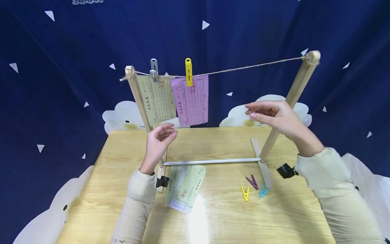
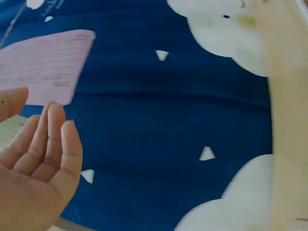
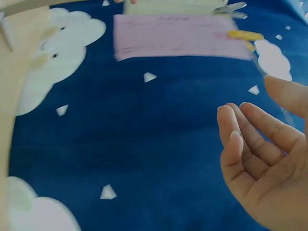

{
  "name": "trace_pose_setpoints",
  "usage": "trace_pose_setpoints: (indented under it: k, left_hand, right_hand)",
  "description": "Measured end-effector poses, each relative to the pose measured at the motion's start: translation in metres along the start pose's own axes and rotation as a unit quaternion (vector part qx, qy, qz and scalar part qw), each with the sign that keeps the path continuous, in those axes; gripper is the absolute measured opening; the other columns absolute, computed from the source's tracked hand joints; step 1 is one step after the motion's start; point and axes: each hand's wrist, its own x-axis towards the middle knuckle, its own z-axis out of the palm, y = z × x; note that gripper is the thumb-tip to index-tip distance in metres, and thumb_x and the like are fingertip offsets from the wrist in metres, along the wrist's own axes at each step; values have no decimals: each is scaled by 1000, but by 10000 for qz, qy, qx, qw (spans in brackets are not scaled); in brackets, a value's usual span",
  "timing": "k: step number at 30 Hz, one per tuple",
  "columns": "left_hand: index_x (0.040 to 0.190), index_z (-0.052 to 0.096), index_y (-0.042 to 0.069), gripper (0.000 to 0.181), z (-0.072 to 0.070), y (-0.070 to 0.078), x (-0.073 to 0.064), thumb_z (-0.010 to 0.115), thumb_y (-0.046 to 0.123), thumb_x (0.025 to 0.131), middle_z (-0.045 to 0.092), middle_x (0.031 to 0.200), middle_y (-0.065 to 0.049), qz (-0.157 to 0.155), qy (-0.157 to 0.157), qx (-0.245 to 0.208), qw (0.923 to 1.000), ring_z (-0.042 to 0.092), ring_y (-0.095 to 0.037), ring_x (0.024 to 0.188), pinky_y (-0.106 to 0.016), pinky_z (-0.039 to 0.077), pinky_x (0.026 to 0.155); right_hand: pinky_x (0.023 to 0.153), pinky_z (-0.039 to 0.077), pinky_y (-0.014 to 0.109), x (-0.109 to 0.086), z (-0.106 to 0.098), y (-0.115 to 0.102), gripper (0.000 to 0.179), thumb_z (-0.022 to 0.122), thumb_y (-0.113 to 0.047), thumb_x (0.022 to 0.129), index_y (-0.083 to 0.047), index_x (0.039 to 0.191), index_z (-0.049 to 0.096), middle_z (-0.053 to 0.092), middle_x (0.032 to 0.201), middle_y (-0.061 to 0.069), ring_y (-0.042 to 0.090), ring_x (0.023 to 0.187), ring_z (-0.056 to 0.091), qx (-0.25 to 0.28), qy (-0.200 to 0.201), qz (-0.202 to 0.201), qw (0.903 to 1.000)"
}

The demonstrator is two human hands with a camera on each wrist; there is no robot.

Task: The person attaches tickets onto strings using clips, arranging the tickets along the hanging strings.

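Note:
My left hand (image 1: 159, 140) is raised below the hung papers, fingers loosely bent and holding nothing. Out to the right, my right hand (image 1: 275, 117) hovers in front of the right post, also with nothing in its relaxed fingers. A pink paper slip (image 1: 195, 105) hangs from the string (image 1: 243, 69) under a yellow clothespin (image 1: 189, 72). Left of it a pale green slip (image 1: 158, 101) hangs under a grey clothespin (image 1: 154, 70). In the left wrist view the left fingertips overlap the lower edge of the pink slip (image 2: 48, 67).
The wooden frame has a left post (image 1: 138, 98), a right post (image 1: 297, 84) and a white crossbar (image 1: 210, 161). More slips (image 1: 190, 186) lie on the table (image 1: 122, 203) near its left foot. Purple (image 1: 252, 182), yellow (image 1: 245, 194) and blue (image 1: 263, 191) clothespins lie near the right foot.

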Motion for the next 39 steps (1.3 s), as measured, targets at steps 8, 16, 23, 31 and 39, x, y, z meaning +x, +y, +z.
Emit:
trace_pose_setpoints:
  k: [8,16,23,31,39]
  left_hand:
    - [103,59,-10,24,-8,-37,-20,62,-6,80,63,88,-20,-512,-505,348,9968,60,-10,76,-20,48,70]
    - [104,60,-8,24,-10,-74,-43,64,-5,80,64,88,-20,-985,-802,505,9906,59,-10,75,-20,46,69]
    - [103,61,-7,24,-4,-92,-53,64,-4,79,64,86,-16,-1148,-952,570,9872,59,-13,76,-22,46,69]
    - [101,58,-14,22,6,-78,-60,60,-9,80,61,88,-27,-1344,-1049,635,9833,58,-21,76,-19,45,67]
    - [99,56,-17,22,12,-107,-73,60,-8,79,60,88,-29,-1637,-1291,1061,9722,58,-33,78,-19,45,63]
  right_hand:
    - [70,49,17,-34,5,51,28,60,-1,85,12,110,57,66,95,-4,6,83,63,-132,57,679,9976]
    - [68,49,18,-68,18,98,31,60,0,85,13,112,55,64,96,16,3,80,60,-202,35,1121,9935]
    - [68,50,22,-92,30,132,35,61,-4,85,15,114,53,62,97,23,4,81,61,-50,70,1563,9877]
    - [69,49,22,-110,40,158,39,63,-7,85,15,115,52,63,97,25,7,80,62,-51,267,2087,9776]
    - [68,49,23,-137,57,189,41,65,-11,84,16,113,53,65,92,20,11,76,62,-452,358,2430,9683]
